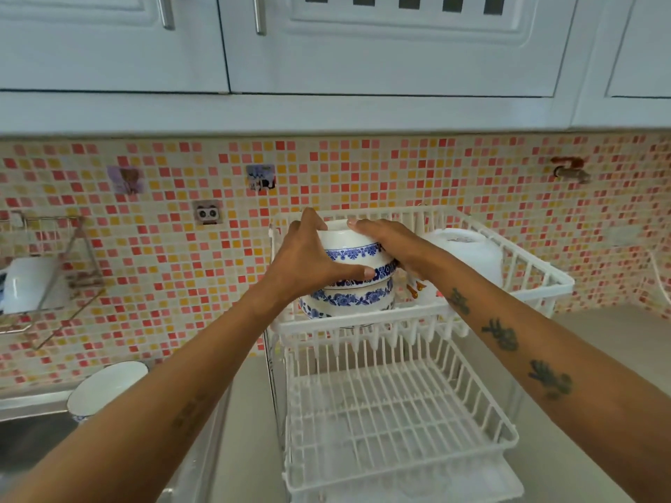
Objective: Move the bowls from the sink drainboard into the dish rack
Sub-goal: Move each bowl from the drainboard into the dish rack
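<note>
Above, both hands grip one inverted blue-patterned bowl over the upper tier of the white dish rack. Left hand: fingers curled round the bowl's left wall, thumb pressed along its front. Right hand: fingers spread over the base and right side. This bowl sits on a stack of similar bowls in the tier's left front corner, close to the front rail. A white bowl lies tilted just beside them, filling the tier's right half. Lower tier: bare wire grid, open to its rim. One bowl on the drainboard stands at lower left, partly behind the left forearm, beside the grey counter
</note>
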Available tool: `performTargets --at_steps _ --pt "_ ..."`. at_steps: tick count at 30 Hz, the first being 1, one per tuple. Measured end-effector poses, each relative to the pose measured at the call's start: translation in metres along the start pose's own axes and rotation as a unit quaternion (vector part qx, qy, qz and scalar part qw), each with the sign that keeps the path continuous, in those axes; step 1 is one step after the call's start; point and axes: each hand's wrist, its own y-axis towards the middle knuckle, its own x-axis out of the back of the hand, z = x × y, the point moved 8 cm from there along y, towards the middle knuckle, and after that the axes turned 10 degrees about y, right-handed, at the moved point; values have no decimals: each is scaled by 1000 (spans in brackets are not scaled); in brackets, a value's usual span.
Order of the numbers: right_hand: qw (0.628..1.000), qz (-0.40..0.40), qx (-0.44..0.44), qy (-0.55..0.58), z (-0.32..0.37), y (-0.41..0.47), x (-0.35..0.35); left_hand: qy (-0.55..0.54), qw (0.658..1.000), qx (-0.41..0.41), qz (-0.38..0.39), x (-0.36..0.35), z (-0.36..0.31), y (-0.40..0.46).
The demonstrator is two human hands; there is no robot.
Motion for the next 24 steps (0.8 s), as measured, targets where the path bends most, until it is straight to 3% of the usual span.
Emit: performTargets --at_steps 12,24 --pt "997 22 -60 -31 -17 -3 -3 14 999 10 49 -10 3 -2" --pt "992 53 -112 17 -28 -8 -7 36 996 26 82 -17 6 -2"
